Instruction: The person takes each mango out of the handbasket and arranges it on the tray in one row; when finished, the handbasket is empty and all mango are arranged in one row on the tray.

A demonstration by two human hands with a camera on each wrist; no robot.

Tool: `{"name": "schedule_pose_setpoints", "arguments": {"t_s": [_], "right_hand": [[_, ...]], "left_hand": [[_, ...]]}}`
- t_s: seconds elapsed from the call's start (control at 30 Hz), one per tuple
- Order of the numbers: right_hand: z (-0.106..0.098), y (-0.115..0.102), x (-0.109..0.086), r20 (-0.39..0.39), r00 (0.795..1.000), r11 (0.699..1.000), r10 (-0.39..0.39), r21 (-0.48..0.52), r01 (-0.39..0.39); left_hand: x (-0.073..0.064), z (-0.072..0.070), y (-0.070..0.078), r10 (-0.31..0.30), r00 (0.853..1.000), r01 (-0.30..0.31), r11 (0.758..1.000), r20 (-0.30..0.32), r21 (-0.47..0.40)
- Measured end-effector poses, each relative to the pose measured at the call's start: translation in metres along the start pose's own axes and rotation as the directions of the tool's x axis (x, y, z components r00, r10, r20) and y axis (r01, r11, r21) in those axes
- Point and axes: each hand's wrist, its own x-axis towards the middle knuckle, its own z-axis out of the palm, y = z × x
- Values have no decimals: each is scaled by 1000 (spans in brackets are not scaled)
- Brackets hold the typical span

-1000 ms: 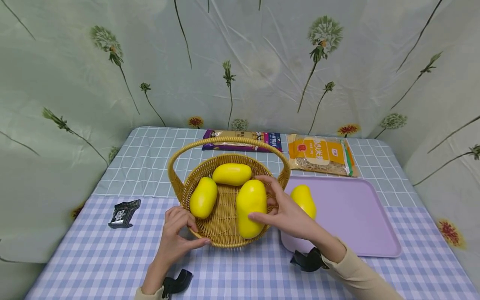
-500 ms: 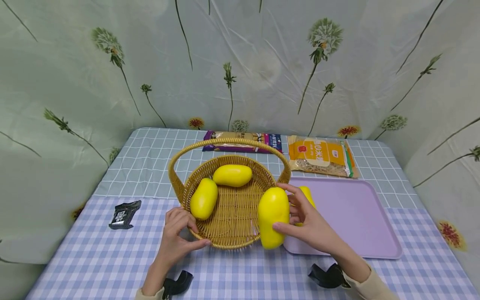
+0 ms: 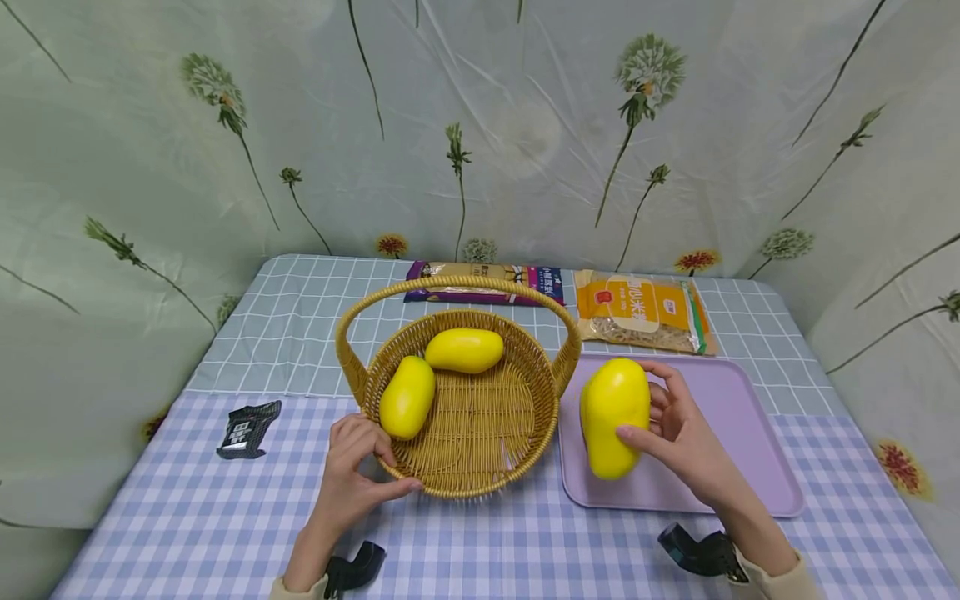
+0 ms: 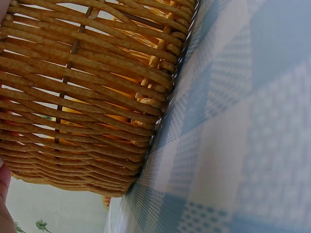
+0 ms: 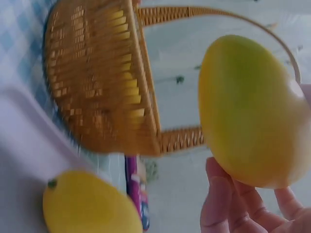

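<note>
My right hand [image 3: 686, 433] grips a yellow mango [image 3: 615, 417] by its right side and holds it above the left part of a purple tray [image 3: 727, 433]. Seen from the right wrist, the held mango [image 5: 252, 111] is raised, and another mango [image 5: 90, 204] lies lower on the tray; from the head that one is hidden behind the held fruit. My left hand [image 3: 356, 467] holds the near-left rim of a round wicker basket [image 3: 465, 433], thumb along the edge. Inside the basket lie two mangoes, one at the left [image 3: 407, 397] and one at the back [image 3: 465, 350].
Behind the basket lies a purple snack packet [image 3: 487, 283]. An orange food bag [image 3: 645, 312] rests behind the tray. A small black wrapper [image 3: 249, 429] is on the checked cloth at left. The basket's tall handle [image 3: 457, 282] arches over its opening.
My right hand has lifted the mango out of the basket and carried it rightward to above the tray. The left hand has stayed on the basket rim.
</note>
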Motion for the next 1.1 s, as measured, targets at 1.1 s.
{"name": "schedule_pose_setpoints", "arguments": {"t_s": [1.1], "right_hand": [[-74, 105, 21, -275, 901, 889, 335, -224, -399]], "left_hand": [[0, 0, -1, -8, 1000, 8, 1000, -3, 2]]}}
